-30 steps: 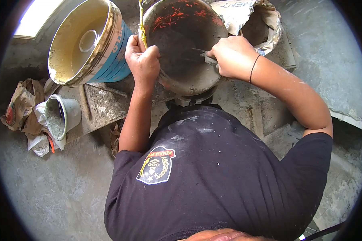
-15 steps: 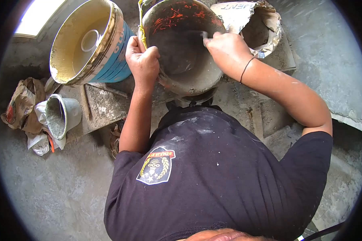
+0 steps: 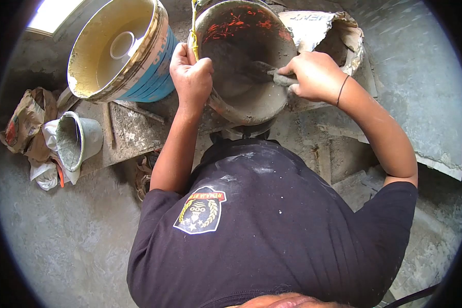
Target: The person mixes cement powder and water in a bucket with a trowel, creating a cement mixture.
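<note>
A cement-caked bucket (image 3: pixel 262 110) with red marks inside tilts in front of me, grey powder or mix in its bottom. My left hand (image 3: pixel 191 77) is closed on the bucket's left rim, near a yellow cord tied there. My right hand (image 3: pixel 315 77), at the right rim, grips the grey-crusted handle of a trowel (image 3: pixel 284 78). The trowel's blade reaches into the bucket and is partly lost in shadow and dust, so its shape is hard to see.
At left stands a large blue and white pail (image 3: pixel 154 72) with cloudy water and a floating round lid or cup. A small grey bucket (image 3: pixel 90 138) lies near crumpled paper bags (image 3: pixel 33 120). Behind my right hand sits a torn cement bag (image 3: pixel 308 28).
My right hand has drawn back to the right and down with the trowel, whose handle now shows at the rim. My left hand keeps its hold on the rim; the view has shifted slightly.
</note>
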Motion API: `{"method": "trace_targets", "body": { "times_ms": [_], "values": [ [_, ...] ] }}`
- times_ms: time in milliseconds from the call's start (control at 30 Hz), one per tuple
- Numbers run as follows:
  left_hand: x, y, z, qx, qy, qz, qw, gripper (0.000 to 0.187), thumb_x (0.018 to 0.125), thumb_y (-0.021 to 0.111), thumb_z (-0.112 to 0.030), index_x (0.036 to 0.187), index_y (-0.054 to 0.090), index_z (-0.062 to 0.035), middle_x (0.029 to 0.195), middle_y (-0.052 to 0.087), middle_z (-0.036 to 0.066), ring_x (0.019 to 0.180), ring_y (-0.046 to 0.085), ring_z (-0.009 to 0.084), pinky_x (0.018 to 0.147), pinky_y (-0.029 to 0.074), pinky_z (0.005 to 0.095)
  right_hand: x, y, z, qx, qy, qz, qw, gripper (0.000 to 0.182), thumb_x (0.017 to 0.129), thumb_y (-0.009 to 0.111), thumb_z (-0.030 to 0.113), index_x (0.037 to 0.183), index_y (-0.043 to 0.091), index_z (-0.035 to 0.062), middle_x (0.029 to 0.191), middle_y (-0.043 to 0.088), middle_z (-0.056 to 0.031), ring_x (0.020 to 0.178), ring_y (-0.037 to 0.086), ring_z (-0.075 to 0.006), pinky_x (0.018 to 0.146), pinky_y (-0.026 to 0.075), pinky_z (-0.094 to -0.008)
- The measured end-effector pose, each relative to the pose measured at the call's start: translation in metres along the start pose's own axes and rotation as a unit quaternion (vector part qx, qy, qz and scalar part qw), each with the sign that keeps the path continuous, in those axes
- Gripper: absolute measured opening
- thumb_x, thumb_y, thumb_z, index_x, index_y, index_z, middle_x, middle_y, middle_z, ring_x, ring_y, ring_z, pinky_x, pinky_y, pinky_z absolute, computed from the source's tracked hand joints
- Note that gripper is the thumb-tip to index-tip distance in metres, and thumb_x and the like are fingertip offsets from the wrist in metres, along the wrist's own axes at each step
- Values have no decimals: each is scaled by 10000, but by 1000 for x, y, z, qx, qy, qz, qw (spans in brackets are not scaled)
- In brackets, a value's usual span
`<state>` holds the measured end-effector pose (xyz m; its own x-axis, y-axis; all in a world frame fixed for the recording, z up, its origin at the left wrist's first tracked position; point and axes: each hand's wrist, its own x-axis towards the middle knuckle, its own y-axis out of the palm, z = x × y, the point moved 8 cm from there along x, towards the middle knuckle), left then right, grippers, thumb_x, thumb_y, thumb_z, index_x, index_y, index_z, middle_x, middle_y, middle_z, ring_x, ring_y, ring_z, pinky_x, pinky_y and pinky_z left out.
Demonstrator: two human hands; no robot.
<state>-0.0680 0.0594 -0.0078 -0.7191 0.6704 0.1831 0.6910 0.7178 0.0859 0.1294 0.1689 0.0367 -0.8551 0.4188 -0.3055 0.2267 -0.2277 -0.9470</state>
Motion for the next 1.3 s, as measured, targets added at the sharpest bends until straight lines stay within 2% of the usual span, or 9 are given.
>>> {"method": "trace_targets", "body": {
  "times_ms": [233, 433, 600, 700, 767, 867, 1000, 1233, 1300],
  "values": [
    [3, -2, 6, -9, 1, 8, 1000, 159, 677, 537, 46, 777, 477, -62, 711, 454, -36, 613, 388, 50, 554, 356, 202, 0, -5, 13, 90, -28, -8, 996, 406, 723, 710, 210, 1125, 724, 163, 912, 702, -168, 869, 673, -346, 815, 534, -421],
    [-1, 1, -3, 4, -9, 8, 1000, 171, 665, 547, 40, 769, 468, -71, 701, 424, -48, 605, 356, 52, 546, 332, 207, 17, -29, 5, -77, 23, -140, 987, 341, 775, 627, 149, 1102, 725, 150, 811, 690, -164, 792, 679, -329, 732, 546, -432],
    [1, 1, -4, 1, 14, 11, 1000, 176, 660, 551, 39, 764, 464, -73, 694, 407, -54, 597, 339, 52, 541, 325, 212, 21, 3, 21, -205, 0, -127, 970, 250, 799, 611, 116, 1038, 682, 97, 774, 667, -98, 753, 696, -263, 682, 555, -389],
    [2, 2, -6, 3, 9, 5, 1000, 172, 662, 536, 53, 756, 446, -60, 667, 409, -43, 576, 367, 46, 500, 346, 213, 9, 23, 39, -164, -38, -24, 985, 140, 792, 605, 104, 894, 694, 70, 781, 677, -104, 747, 694, -255, 667, 552, -382],
    [4, 0, -2, 5, 11, 4, 1000, 174, 658, 536, 54, 752, 445, -61, 669, 407, -43, 578, 360, 47, 500, 341, 214, 2, 27, 40, -157, -36, -31, 986, 118, 775, 618, 120, 852, 700, 85, 758, 673, -115, 737, 688, -277, 675, 552, -396],
    [4, 1, 0, 4, 9, 5, 1000, 175, 655, 535, 54, 744, 442, -64, 670, 407, -43, 579, 353, 48, 500, 337, 216, -5, 17, 34, -18, -34, 7, 999, 311, 754, 662, 161, 1055, 733, 127, 795, 691, -152, 792, 681, -333, 726, 552, -419],
    [2, 4, -5, 4, 5, 5, 1000, 176, 656, 534, 52, 733, 432, -69, 669, 414, -41, 575, 352, 50, 499, 339, 220, -5, 5, 13, 105, -32, -33, 993, 384, 765, 692, 216, 1141, 711, 143, 860, 697, -159, 837, 675, -334, 769, 541, -432],
    [5, 3, -3, 15, 18, 9, 1000, 171, 666, 538, 46, 732, 431, -70, 666, 420, -36, 575, 369, 53, 505, 352, 213, 15, -1, 4, -117, -4, -163, 980, 396, 772, 651, 134, 1167, 674, 148, 842, 657, -119, 771, 667, -310, 734, 539, -444],
    [5, 6, -5, 19, 24, 17, 999, 172, 668, 538, 45, 731, 428, -72, 667, 419, -36, 574, 366, 53, 503, 349, 216, 21, 12, 4, -150, 17, -116, 982, 412, 778, 622, 107, 1189, 648, 112, 832, 650, -110, 779, 679, -272, 714, 548, -414]
  ]
}}
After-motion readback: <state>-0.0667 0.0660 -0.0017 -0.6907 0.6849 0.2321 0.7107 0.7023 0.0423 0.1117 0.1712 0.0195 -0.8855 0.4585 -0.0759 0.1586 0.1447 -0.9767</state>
